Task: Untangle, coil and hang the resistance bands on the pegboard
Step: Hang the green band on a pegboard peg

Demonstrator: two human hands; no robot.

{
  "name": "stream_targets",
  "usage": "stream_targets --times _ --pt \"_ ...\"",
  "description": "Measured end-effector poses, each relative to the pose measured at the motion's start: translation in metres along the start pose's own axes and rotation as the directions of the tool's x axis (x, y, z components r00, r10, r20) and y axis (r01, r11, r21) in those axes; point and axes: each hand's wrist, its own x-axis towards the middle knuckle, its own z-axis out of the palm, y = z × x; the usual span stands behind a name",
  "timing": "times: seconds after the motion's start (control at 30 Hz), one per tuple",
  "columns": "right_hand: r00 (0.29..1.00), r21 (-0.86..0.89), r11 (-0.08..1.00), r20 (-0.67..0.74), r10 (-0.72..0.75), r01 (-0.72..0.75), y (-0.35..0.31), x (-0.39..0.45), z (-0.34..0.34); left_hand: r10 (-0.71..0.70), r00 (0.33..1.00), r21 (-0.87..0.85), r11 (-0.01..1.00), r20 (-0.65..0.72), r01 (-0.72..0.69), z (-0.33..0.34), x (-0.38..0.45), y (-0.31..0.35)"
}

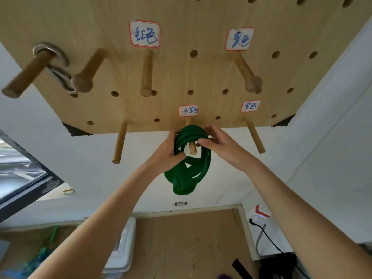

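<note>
Wooden pegboard fixed to a white wall, bearing round holes, projecting dowel pegs and four handwritten paper labels. Below it, a brown table with a clear plastic box at its left edge. Coiled green resistance band held up at the board's lower edge, its upper loops passed over the centre peg of the bottom row; the peg end shows through the coil's opening, and the lower part of the coil hangs free beneath both hands. Left hand, as grip, has fingers curled round the coil's left side. Right hand, as grip, pinches the coil's upper right strands just beside the peg. Metal carabiner hangs on the upper left peg.
</note>
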Motion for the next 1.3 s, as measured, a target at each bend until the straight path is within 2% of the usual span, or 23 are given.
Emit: stream_targets --times 0.07,0.1,0.2,0.3,0.4,0.57,0.67,0.73,0.83,0.97,1.0,1.07,1.13,1.2,1.3 --pt "1.000 0.064 0.998 -0.017 -0.009 0.010 0.003 -0.001 0.004 -0.084 0.995 -0.186 0.978 0.049 0.091 -0.001 -0.001 -0.001" --pt "0.999 0.058 0.998 -0.029 -0.017 0.019 0.005 -0.001 0.007 -0.099 0.995 -0.226 0.969 0.024 0.102 -0.001 -0.001 -0.003" --pt "0.988 -0.015 0.997 -0.135 -0.073 0.072 0.017 -0.002 0.020 -0.054 0.991 -0.129 0.991 -0.125 0.037 0.005 0.002 -0.012" --pt "0.971 0.012 0.991 -0.201 -0.129 0.134 0.026 -0.005 0.033 -0.032 0.994 -0.137 0.990 -0.105 0.018 0.015 -0.002 -0.025" --pt "0.968 0.015 0.987 -0.197 -0.152 0.158 0.026 0.000 0.038 0.026 0.983 -0.067 0.997 -0.183 -0.039 0.024 0.000 -0.035" --pt "0.940 -0.234 0.964 -0.284 -0.189 0.123 0.013 0.025 0.024 0.027 0.925 -0.010 0.999 -0.380 -0.034 0.023 0.015 -0.042" --pt "0.907 -0.307 0.946 -0.363 -0.216 0.102 0.008 0.038 0.024 0.000 0.898 -0.027 1.000 -0.440 -0.013 0.030 0.019 -0.048" --pt "0.884 -0.270 0.960 -0.426 -0.191 0.077 0.013 0.035 0.030 -0.093 0.903 -0.093 0.994 -0.420 0.059 0.039 0.015 -0.055" --pt "0.851 -0.071 0.997 -0.524 -0.034 -0.004 0.044 0.015 0.038 -0.231 0.919 -0.241 0.958 -0.320 0.157 0.052 0.008 -0.068" --pt "0.905 0.017 0.998 -0.421 0.056 -0.054 0.075 0.003 0.065 -0.234 0.907 -0.304 0.944 -0.350 0.127 0.063 0.015 -0.069" --pt "0.890 0.061 0.997 -0.449 0.077 -0.055 0.074 0.010 0.071 -0.238 0.899 -0.310 0.943 -0.369 0.122 0.066 0.015 -0.068" --pt "0.807 0.098 0.994 -0.582 0.102 -0.055 0.069 0.029 0.075 -0.238 0.887 -0.325 0.940 -0.395 0.107 0.073 0.012 -0.068" --pt "0.731 0.017 0.997 -0.679 0.070 -0.079 0.074 0.036 0.076 -0.260 0.876 -0.358 0.927 -0.406 0.109 0.079 0.008 -0.066" --pt "0.743 -0.092 0.988 -0.669 0.029 -0.121 0.081 0.031 0.075 -0.234 0.875 -0.291 0.950 -0.424 0.113 0.075 0.003 -0.066" --pt "0.767 -0.351 0.924 -0.632 -0.113 -0.153 0.089 0.020 0.055 -0.020 0.886 0.092 0.993 -0.462 0.070 0.046 -0.003 -0.077"
